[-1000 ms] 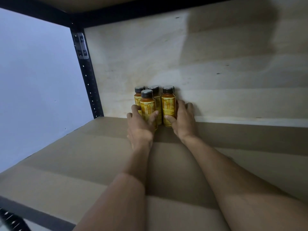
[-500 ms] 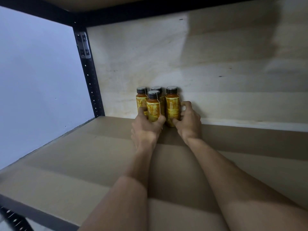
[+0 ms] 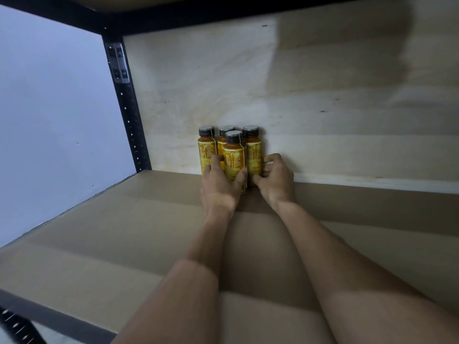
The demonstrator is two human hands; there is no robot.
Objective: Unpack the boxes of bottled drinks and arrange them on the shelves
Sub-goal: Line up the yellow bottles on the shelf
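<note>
While four bottles (image 3: 231,155) stand clustered at the back of the shelf (image 3: 124,232) against the plywood wall (image 3: 323,95), your left hand (image 3: 219,186) pinches the front bottle (image 3: 234,158), and your right hand's (image 3: 275,181) curled fingers (image 3: 272,158) grip the rightmost bottle (image 3: 253,151).

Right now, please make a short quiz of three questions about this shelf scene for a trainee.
1. How many bottles stand on the shelf?
2. True or false: the bottles lie on their sides.
3. Which hand wraps the front bottle? A) left hand B) right hand

Key: 1. Four, upright, at the back panel. 2. False. 3. A; the right hand grips the rightmost bottle.
</note>
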